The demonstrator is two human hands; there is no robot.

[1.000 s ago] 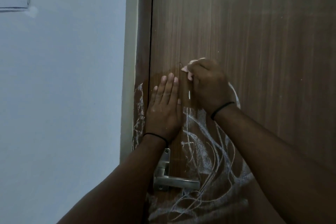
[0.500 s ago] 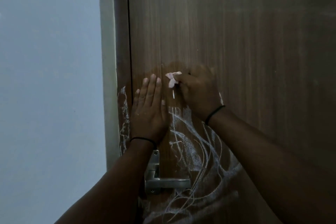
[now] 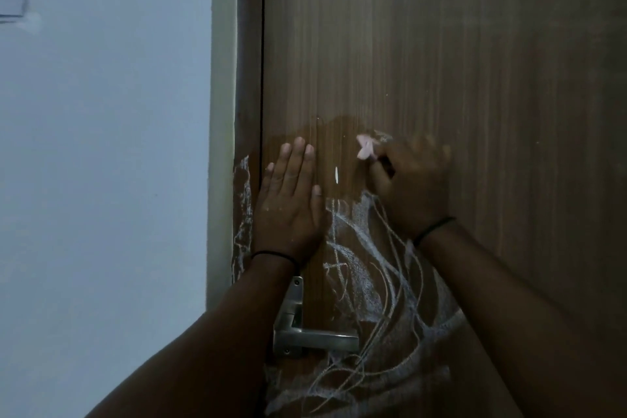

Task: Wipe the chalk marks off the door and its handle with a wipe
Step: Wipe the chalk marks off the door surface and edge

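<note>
Your left hand lay flat, fingers straight, on the door; your right hand gripped the wipe above chalk marks.

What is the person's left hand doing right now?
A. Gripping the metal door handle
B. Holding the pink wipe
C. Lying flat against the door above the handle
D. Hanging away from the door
C: the left hand lies flat with straight fingers on the door, above the metal handle, while the right hand holds the pink wipe.
</note>
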